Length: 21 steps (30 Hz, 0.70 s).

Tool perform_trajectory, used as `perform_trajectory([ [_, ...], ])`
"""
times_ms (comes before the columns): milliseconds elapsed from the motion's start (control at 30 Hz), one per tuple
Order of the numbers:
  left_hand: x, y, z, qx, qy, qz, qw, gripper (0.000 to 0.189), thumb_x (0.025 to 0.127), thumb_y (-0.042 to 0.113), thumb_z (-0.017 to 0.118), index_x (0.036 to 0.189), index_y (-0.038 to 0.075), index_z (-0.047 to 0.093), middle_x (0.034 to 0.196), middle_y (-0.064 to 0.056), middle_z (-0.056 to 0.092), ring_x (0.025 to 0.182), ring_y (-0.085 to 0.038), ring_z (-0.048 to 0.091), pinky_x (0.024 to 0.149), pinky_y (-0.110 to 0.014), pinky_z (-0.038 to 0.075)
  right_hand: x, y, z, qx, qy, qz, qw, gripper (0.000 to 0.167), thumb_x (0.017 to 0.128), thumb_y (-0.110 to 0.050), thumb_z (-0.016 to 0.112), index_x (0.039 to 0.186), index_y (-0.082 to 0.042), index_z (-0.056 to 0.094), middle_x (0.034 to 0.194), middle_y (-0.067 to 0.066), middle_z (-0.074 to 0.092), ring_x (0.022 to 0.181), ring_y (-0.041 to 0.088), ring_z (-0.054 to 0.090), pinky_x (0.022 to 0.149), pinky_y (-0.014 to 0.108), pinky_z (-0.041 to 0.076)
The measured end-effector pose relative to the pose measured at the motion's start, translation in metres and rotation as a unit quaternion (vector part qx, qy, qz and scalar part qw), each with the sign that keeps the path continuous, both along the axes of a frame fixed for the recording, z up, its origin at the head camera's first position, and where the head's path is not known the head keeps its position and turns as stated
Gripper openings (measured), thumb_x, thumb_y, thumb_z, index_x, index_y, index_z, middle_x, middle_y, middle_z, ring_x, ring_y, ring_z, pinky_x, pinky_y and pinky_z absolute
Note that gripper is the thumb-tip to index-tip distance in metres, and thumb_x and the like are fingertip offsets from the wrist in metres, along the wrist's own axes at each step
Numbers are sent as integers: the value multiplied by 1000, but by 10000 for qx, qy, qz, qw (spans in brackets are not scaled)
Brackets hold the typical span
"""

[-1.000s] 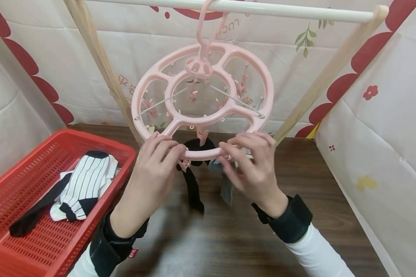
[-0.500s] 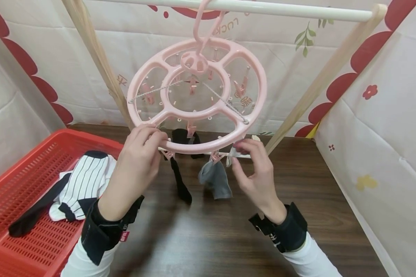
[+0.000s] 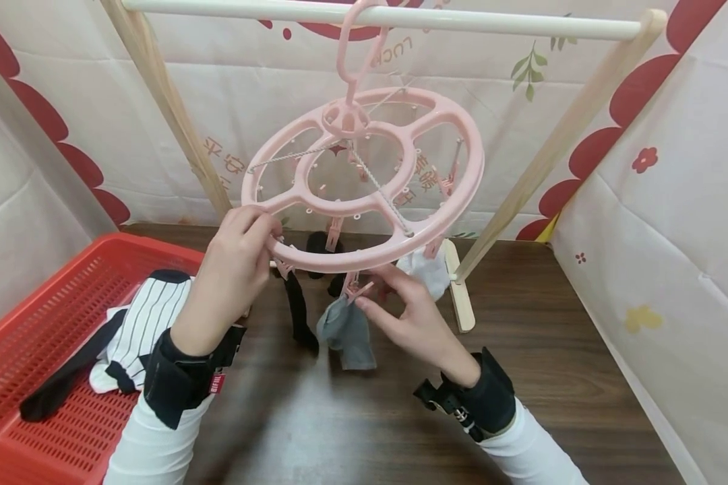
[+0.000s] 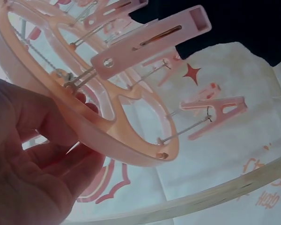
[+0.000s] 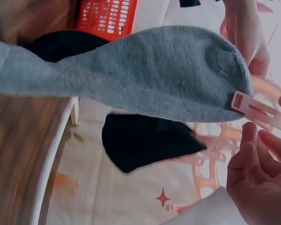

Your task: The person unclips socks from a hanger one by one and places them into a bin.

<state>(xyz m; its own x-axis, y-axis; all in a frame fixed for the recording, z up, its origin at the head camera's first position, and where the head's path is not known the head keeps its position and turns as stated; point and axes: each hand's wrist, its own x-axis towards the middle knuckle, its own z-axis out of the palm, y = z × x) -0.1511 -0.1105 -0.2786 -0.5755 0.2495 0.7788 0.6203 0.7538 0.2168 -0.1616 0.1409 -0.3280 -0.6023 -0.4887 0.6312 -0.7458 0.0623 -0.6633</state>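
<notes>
A round pink clip hanger [image 3: 364, 259] hangs tilted by its hook. My left hand [image 3: 236, 249] grips its rim at the front left; the left wrist view shows thumb and fingers round the pink ring [image 4: 93, 140]. My right hand [image 3: 412, 320] is below the front rim and pinches a pink clothespin [image 3: 354, 289]. That clothespin bites the end of a grey sock [image 3: 346, 333], which dangles down and fills the top of the right wrist view. To the left a black sock [image 3: 300, 310] hangs from another clip, and a white sock [image 3: 427, 269] hangs on the right.
At left stands a red basket [image 3: 48, 289] holding a striped white sock [image 3: 148, 310] and a black sock [image 3: 67, 370]. A wooden rack with a white bar [image 3: 491, 21] carries the hanger; its foot [image 3: 461, 296] rests on the brown table [image 3: 522, 417].
The hanger has turned, its front rim shifting left then tilting. My right hand has gone from the rim, past the white sock, to the grey sock's clothespin. My left hand has stayed on the rim.
</notes>
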Motion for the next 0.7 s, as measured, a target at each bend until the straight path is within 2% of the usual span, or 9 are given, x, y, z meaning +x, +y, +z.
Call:
perform_trajectory([
  [167, -7, -1, -4, -44, -40, 17, 10000, 20, 80, -22, 49, 87, -6, 58, 95, -20, 55, 97, -39, 50, 85, -46, 43, 3, -8, -1, -59, -94, 115, 9999, 33, 85, 11, 65, 115, 0, 58, 99, 8, 64, 84, 17, 62, 69, 27, 49],
  [333, -7, 4, -11, 73, 130, 107, 9998, 23, 80, -23, 49, 95, -7, 58, 103, -22, 54, 99, -39, 51, 87, -47, 44, 4, -10, -3, -20, -54, -62, 10000, 30, 84, 9, 67, 111, -3, 58, 96, 6, 64, 80, 16, 59, 66, 27, 47],
  [567, 9, 16, -24, 568, 568, 108, 9967, 36, 79, -22, 53, 111, -6, 56, 119, -26, 50, 104, -39, 51, 86, -46, 45, 4, -7, -4, -55, -177, -313, 9993, 31, 84, 7, 68, 111, -4, 58, 92, 4, 64, 78, 16, 59, 66, 28, 48],
  [700, 21, 27, -30, 965, 1122, 36, 9890, 37, 76, -20, 52, 108, -4, 57, 113, -25, 52, 100, -39, 52, 80, -45, 45, 4, -5, -3, -157, -147, -265, 9994, 32, 84, 9, 67, 111, -4, 57, 93, 5, 64, 77, 17, 58, 65, 27, 47],
])
